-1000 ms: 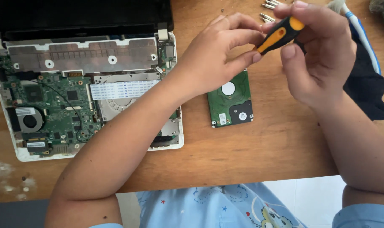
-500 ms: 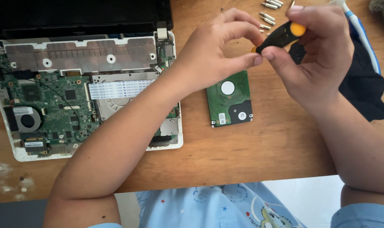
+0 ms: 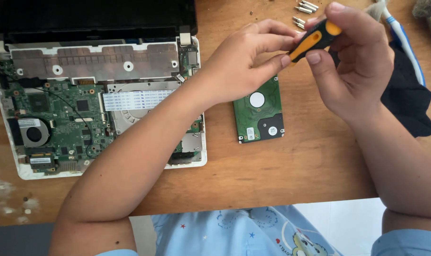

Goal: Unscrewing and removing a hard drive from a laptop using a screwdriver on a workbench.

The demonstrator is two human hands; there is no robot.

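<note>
Both hands are up over the brown wooden surface (image 3: 291, 175), meeting on a small screwdriver with a black and orange plastic handle (image 3: 315, 39). The right hand (image 3: 355, 66) is closed round the handle, thumb pressed under it and fingers curled over the top. The left hand (image 3: 246, 66) pinches the front end between thumb and forefinger, right where the bit would sit, though I can't actually see the tip.

Handling-wise I'd guess this thing is light and stiff, with a handle that looks moulded for grip, so not slippery. Best hold looks like the fat middle of the handle, where the right hand already has it. The front end is thin and better pinched than grabbed.

Just below the hands lies a bare green hard drive, circuit board facing up (image 3: 259, 114). That one looks fragile, so I'd only take it by the edges. A few loose silver metal bits (image 3: 304, 6) sit near the top edge, easy to knock and roll. The opened white laptop with its green motherboard exposed (image 3: 59, 118) is off to the left, and a dark cloth (image 3: 407, 104) lies to the right.
</note>
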